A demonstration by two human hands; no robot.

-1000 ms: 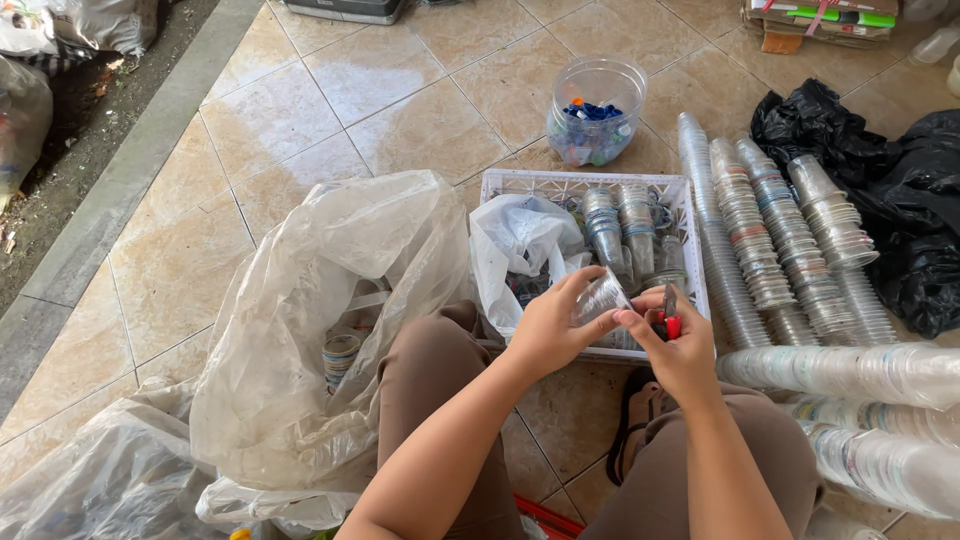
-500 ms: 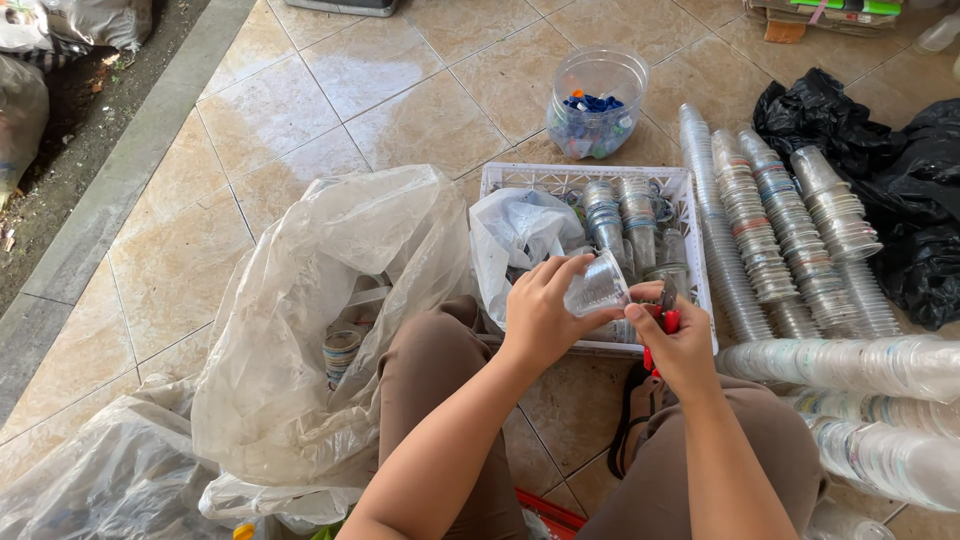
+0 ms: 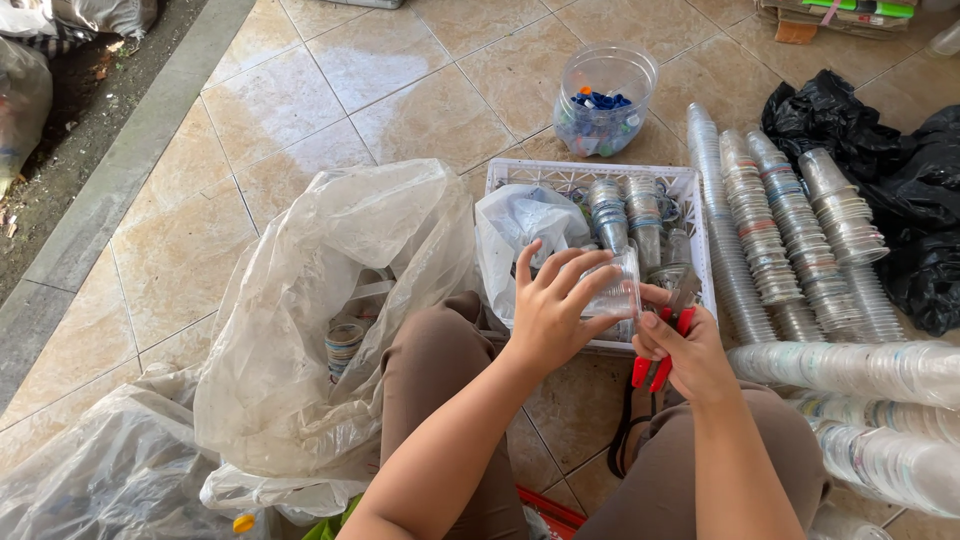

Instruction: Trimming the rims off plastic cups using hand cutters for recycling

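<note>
Gripping clear cup (image 3: 612,290) sideways, mouth rightward, left hand (image 3: 552,312) fingers wrapped; right hand (image 3: 685,352) clasping red-handled pliers (image 3: 662,352).

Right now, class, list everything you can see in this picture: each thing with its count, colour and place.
plastic cup: one, clear, in left hand
red-handled tool: one, in right hand
white crate: one, ahead of hands, holding cups
round tub: one, clear, blue caps inside, beyond crate
cup stacks: many, clear, right of crate
large plastic bag: one, clear, left
black bags: far right
left hand: gripping cup
right hand: gripping tool
</note>
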